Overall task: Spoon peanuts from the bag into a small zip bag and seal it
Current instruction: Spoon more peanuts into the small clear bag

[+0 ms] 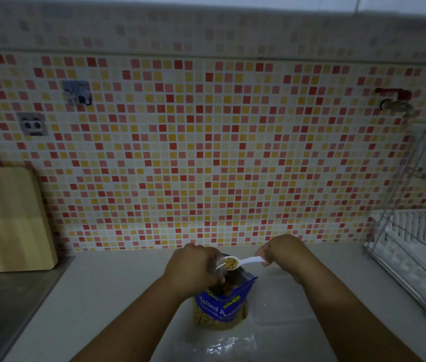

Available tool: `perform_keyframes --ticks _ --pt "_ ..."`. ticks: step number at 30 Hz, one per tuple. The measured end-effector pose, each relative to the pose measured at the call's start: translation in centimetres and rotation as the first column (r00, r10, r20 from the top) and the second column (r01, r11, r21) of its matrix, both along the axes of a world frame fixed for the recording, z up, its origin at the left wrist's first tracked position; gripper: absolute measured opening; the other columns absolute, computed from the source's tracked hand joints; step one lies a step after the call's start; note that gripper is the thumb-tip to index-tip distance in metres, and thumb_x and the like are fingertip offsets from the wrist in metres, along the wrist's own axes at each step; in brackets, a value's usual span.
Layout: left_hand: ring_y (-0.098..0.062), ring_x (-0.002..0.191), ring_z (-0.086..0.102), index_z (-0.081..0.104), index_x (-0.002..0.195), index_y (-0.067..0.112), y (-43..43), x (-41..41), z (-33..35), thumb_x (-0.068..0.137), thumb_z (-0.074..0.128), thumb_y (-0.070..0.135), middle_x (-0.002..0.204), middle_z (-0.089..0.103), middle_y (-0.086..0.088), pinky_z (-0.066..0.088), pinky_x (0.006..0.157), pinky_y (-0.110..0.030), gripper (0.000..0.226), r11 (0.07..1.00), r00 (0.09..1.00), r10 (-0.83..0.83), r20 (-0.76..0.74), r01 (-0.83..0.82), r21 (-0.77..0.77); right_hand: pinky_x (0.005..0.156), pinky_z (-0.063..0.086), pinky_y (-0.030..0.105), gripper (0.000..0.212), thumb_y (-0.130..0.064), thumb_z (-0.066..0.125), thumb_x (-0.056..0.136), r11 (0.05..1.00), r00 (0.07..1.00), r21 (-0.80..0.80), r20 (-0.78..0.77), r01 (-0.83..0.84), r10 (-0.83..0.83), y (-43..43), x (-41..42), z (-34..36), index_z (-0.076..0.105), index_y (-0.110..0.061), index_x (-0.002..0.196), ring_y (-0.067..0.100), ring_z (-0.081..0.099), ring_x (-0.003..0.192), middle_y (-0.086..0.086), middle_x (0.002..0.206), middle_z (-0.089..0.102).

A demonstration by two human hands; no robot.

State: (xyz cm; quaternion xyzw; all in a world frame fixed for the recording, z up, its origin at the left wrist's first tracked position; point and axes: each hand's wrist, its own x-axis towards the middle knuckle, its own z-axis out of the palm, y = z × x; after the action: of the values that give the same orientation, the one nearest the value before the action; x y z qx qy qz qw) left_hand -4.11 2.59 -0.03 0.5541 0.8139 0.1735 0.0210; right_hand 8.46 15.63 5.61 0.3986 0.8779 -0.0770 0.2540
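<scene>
A blue salted-peanut bag stands open on the counter, its clear lower window showing peanuts. My left hand is closed just above the bag's mouth, pinching what looks like a small clear zip bag; only a faint glint of its edge shows. My right hand grips the handle of a white plastic spoon. The spoon's bowl holds peanuts, level over the bag's opening and right beside my left fingers.
Crumpled clear plastic bags lie in front of the peanut bag. A wooden cutting board leans at the left above a steel sink. At the right are a wire dish rack and a wall tap.
</scene>
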Motion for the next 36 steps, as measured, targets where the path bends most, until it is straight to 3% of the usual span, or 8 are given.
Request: perform_keyframes --ticks 2,5,9,13,17,24,30,36 --pt "-0.015 0.093 0.059 0.061 0.111 0.032 0.4 0.3 -0.2 0.072 0.07 0.048 0.1 0.068 0.006 0.051 0.076 -0.03 0.044 1.0 0.999 -0.003 0.04 0.003 0.01 0.098 0.042 0.031 0.036 -0.019 0.044 0.097 0.999 0.979 0.003 -0.2 -0.032 0.031 -0.7 0.5 -0.5 0.053 -0.019 0.132 0.024 0.052 0.119 0.008 0.133 0.055" --pt "-0.012 0.086 0.061 0.062 0.108 0.032 1.0 0.9 -0.5 0.073 0.069 0.048 0.099 0.068 0.006 0.054 0.075 -0.031 0.039 0.998 0.99 -0.002 0.139 -0.007 0.061 0.088 0.043 0.028 0.024 -0.021 0.053 0.092 0.959 0.789 0.206 -0.548 -0.193 0.276 -2.1 1.4 -1.1 0.071 -0.024 0.107 0.016 0.059 0.099 -0.002 0.112 0.069" --pt "-0.01 0.086 0.06 0.063 0.106 0.028 1.0 0.9 -0.6 0.075 0.069 0.041 0.099 0.067 0.006 0.052 0.076 -0.028 0.034 0.98 0.93 0.027 0.366 -0.097 0.173 0.083 0.04 0.034 0.027 -0.025 0.051 0.087 0.713 0.6 0.627 -0.451 -0.315 0.661 -3.3 1.8 -0.4 0.071 -0.037 0.101 0.018 0.058 0.089 -0.011 0.095 0.072" --pt "-0.012 0.091 0.061 0.064 0.108 0.026 0.3 -0.2 -0.8 0.075 0.073 0.037 0.101 0.067 0.007 0.054 0.082 -0.032 0.036 0.96 0.858 0.066 0.509 -0.193 0.201 0.066 0.043 0.027 0.024 -0.013 0.062 0.066 0.65 0.456 0.752 -0.544 -0.106 0.704 -1.2 3.0 -0.7 0.075 -0.027 0.081 0.017 0.058 0.066 -0.01 0.072 0.071" --pt "-0.013 0.092 0.063 0.063 0.105 0.028 -0.4 -1.2 -1.0 0.074 0.075 0.034 0.103 0.066 0.005 0.055 0.08 -0.029 0.034 0.954 0.814 0.087 0.574 -0.233 0.186 0.072 0.041 0.029 0.028 -0.003 0.063 0.072 0.8 0.587 0.6 -0.654 0.019 0.477 -1.3 2.7 -0.5 0.075 -0.019 0.091 0.023 0.058 0.082 0.0 0.083 0.073" --pt "-0.007 0.06 0.055 0.062 0.11 0.023 -0.9 -1.5 -0.8 0.077 0.072 0.033 0.072 0.061 0.006 0.052 0.065 -0.029 0.036 0.971 0.825 0.105 0.555 -0.204 0.121 0.092 0.041 0.034 0.023 -0.013 0.051 0.088 0.883 0.891 0.401 -0.269 -0.242 0.366 -4.0 -1.4 -5.5 0.063 -0.008 0.107 0.026 0.05 0.104 0.011 0.11 0.063" --pt "-0.01 0.083 0.062 0.06 0.117 0.021 -1.1 -1.5 -0.9 0.078 0.071 0.031 0.103 0.068 0.0 0.047 0.062 -0.014 0.041 0.978 0.826 0.101 0.555 -0.184 0.094 0.094 0.041 0.034 0.032 -0.023 0.055 0.091 0.951 0.937 0.299 -0.302 -0.081 0.175 -5.3 -3.0 -7.7 0.055 -0.01 0.12 0.027 0.052 0.109 0.012 0.12 0.055" --pt "-0.016 0.094 0.063 0.058 0.121 0.022 -1.0 -1.5 -1.2 0.078 0.07 0.036 0.113 0.067 -0.001 0.052 0.076 -0.024 0.047 0.979 0.831 0.12 0.543 -0.189 0.073 0.098 0.034 0.033 0.035 -0.036 0.062 0.086 0.974 0.925 0.198 -0.379 0.114 -0.031 -5.1 -3.6 -8.7 0.059 -0.018 0.116 0.021 0.056 0.109 0.002 0.115 0.063"
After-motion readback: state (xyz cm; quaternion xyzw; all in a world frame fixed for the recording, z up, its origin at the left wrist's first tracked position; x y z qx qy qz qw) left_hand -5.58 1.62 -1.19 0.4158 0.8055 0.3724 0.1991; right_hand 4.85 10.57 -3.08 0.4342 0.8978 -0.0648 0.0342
